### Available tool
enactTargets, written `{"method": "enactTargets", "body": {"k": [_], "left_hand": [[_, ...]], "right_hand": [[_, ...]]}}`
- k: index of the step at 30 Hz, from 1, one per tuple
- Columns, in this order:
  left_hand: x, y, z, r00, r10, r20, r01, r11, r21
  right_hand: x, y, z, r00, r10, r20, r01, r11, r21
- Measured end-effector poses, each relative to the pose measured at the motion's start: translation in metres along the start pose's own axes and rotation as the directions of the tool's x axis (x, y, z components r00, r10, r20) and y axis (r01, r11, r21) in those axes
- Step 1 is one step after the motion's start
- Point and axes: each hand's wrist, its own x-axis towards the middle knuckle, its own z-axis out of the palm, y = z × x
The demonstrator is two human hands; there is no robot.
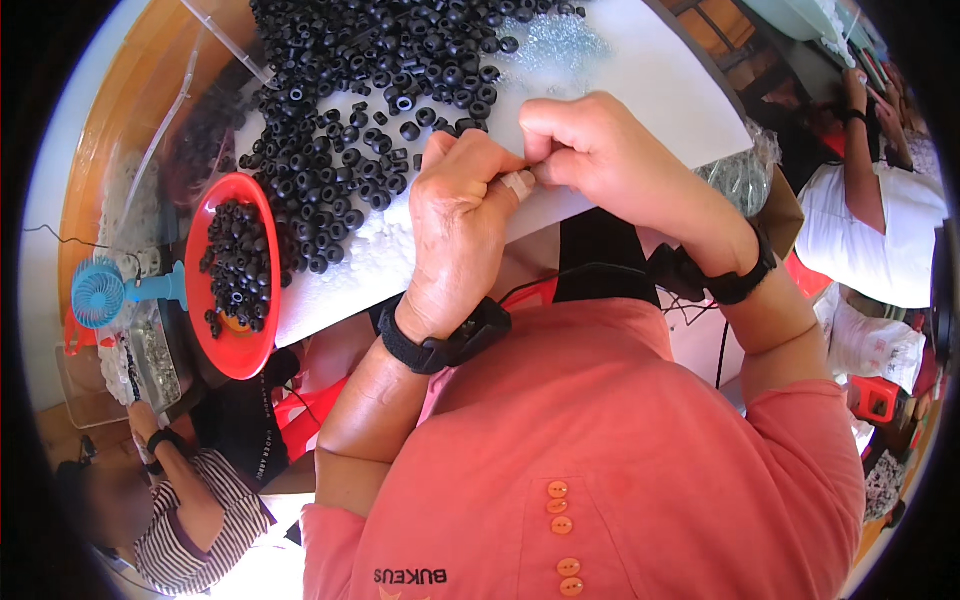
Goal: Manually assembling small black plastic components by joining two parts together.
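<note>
My left hand (455, 205) and my right hand (605, 150) meet over the near edge of the white work surface (660, 85). Both are closed, with thumbs and fingertips pinched together at one spot. Whatever is between the fingertips is too small and covered to make out. A strip of pale tape wraps one finger of the left hand. Just beyond the hands spreads a large heap of black ring-shaped beads (375, 60), with loose ones scattered toward my left hand. Tiny clear bluish beads (555, 50) lie in a patch farther off, beside the black heap.
A red plate (275, 345) of black beads stands at the left edge, with a small blue fan (98, 292) beside it. Clear plastic bags (745, 170) are at the right. One person in stripes (200, 520) sits lower left; another in white (860, 230) works at right.
</note>
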Motion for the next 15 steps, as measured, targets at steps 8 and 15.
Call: {"method": "enactTargets", "body": {"k": [8,15], "left_hand": [[0.004,0.003,0.000,0.998,-0.046,0.034,0.046,0.999,-0.013],[0.003,0.006,-0.001,0.997,-0.051,0.053,0.049,0.998,0.037]], "right_hand": [[0.006,0.008,-0.009,0.990,0.023,0.136,-0.044,0.987,0.154],[0.004,0.002,0.002,0.995,-0.090,-0.036,0.088,0.994,-0.057]]}}
